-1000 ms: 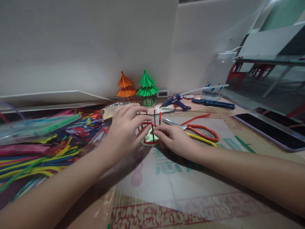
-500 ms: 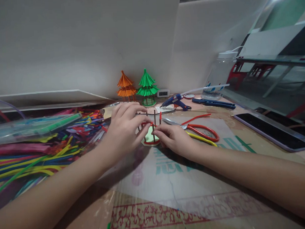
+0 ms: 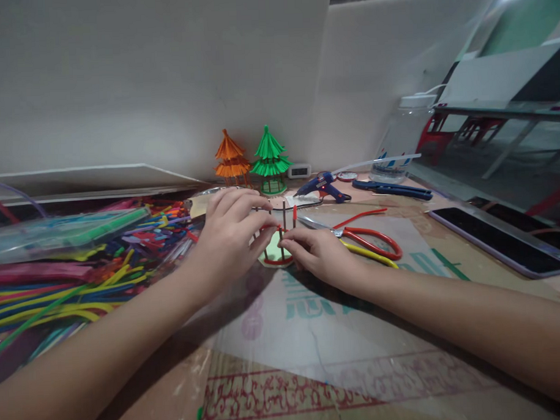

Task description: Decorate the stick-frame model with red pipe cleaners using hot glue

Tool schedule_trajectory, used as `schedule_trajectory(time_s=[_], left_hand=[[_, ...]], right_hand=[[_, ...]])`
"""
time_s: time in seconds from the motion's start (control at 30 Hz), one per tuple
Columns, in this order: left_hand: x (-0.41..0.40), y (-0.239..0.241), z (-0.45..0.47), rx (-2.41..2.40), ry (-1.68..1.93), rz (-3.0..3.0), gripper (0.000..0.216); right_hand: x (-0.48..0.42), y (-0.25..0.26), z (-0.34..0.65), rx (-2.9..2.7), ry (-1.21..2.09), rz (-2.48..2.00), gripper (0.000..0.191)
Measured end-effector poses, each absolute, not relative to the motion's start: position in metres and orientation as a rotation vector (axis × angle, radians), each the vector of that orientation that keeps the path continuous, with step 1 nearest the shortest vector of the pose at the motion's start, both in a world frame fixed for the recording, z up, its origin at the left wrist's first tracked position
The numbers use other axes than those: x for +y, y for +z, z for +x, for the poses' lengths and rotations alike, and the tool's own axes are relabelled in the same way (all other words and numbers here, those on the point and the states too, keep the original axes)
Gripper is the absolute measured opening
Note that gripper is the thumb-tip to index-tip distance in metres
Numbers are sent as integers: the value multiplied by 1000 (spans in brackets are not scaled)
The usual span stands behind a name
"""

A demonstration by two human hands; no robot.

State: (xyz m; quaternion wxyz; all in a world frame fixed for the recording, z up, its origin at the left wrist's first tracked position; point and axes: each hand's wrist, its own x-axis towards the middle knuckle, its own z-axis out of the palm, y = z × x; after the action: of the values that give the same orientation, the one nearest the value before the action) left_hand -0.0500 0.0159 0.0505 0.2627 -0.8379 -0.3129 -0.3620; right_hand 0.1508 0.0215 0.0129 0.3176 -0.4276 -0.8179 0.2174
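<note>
A small pavilion frame stands on a pale green base (image 3: 275, 252) edged with red pipe cleaner, with several thin brown posts (image 3: 284, 216) rising from it. My left hand (image 3: 235, 230) reaches over its left side, thumb and forefinger pinched on a red pipe cleaner (image 3: 279, 226) beside the posts. From the right, my right hand (image 3: 320, 251) pinches a brown post (image 3: 281, 237) near its middle. Another upright at the back right has a red tip (image 3: 295, 211). My left fingers hide the frame's left part.
Red-handled scissors (image 3: 373, 240) lie right of the frame. Behind are a blue glue gun (image 3: 322, 187), orange (image 3: 231, 156) and green (image 3: 269, 155) pipe-cleaner pavilions, and blue pliers (image 3: 394, 191). Loose pipe cleaners (image 3: 81, 290) cover the left; a phone (image 3: 496, 239) and bottle (image 3: 401, 138) stand right.
Both hands stay almost in place at the frame, with only slight finger movement. A small red light now shows on the glue gun.
</note>
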Motion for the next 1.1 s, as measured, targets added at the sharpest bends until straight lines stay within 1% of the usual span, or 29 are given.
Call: schedule_trajectory(time_s=[0.53, 0.87, 0.9, 1.03, 1.1], left_hand=[[18, 49, -51, -798, -978, -2274, 4], [14, 49, -50, -776, -951, -2286, 10], [12, 49, -50, -794, -944, -2303, 13], [9, 57, -54, -919, -959, -2375, 36], [10, 64, -58, -1020, -1000, -2409, 38]], right_hand=[[19, 15, 150, -2155, 579, -1137, 25], [21, 14, 149, -2162, 559, -1131, 25], [22, 13, 150, -2159, 557, -1127, 26], [19, 9, 156, -2134, 548, -1100, 26], [16, 11, 162, -2118, 519, -1080, 24]])
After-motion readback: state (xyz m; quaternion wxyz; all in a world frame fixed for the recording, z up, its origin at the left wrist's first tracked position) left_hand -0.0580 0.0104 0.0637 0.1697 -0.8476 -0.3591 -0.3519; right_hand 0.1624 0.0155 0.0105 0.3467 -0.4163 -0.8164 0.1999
